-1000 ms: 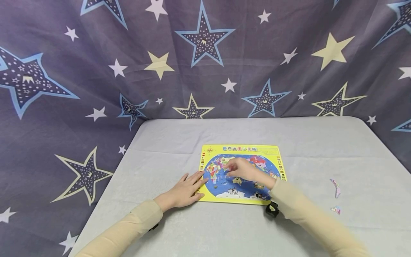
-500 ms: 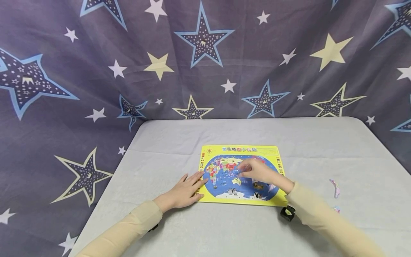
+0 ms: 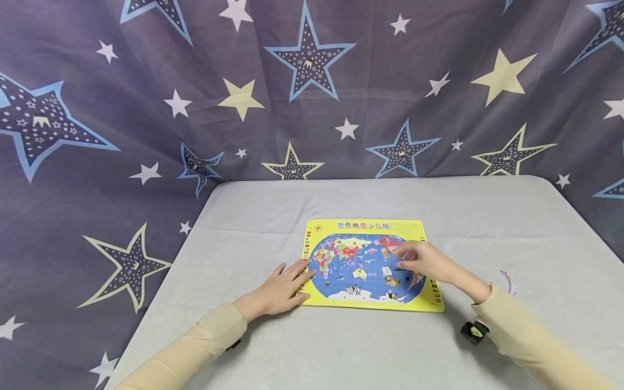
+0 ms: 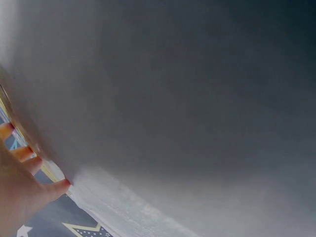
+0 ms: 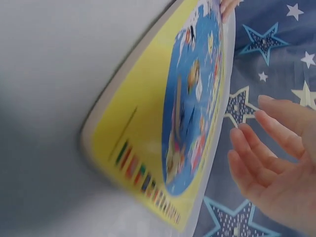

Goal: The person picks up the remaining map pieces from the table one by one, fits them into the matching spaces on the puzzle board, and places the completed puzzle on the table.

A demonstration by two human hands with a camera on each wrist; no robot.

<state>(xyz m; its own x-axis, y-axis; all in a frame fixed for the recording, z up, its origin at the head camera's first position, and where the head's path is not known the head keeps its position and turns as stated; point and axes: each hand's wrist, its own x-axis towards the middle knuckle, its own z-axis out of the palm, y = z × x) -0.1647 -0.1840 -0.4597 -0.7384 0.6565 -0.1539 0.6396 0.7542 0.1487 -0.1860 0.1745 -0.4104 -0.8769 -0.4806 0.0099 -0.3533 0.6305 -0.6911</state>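
Note:
A yellow-framed world map puzzle (image 3: pixel 370 225) with a blue ocean oval lies flat on the table. The left hand (image 3: pixel 275 290) rests with spread fingers on its left edge; the left wrist view catches those fingers at the frame side. Over the map's right part hovers the right hand (image 3: pixel 424 260), its fingers bent loosely. Seen from the right wrist, that hand (image 5: pixel 276 153) has gaps between thumb and fingers and no piece shows in it. Right of the board lies a slim pinkish puzzle piece (image 3: pixel 509 283).
The pale grey cloth-covered table (image 3: pixel 253 216) extends around the board on all sides. Behind it hangs a dark star-patterned curtain (image 3: pixel 312 130). A small black device (image 3: pixel 474 331) sits under the right wrist.
The right hand has moved rightward across the map, from its left-centre to its right part. Its forearm now covers the second small loose piece. The left hand has stayed put.

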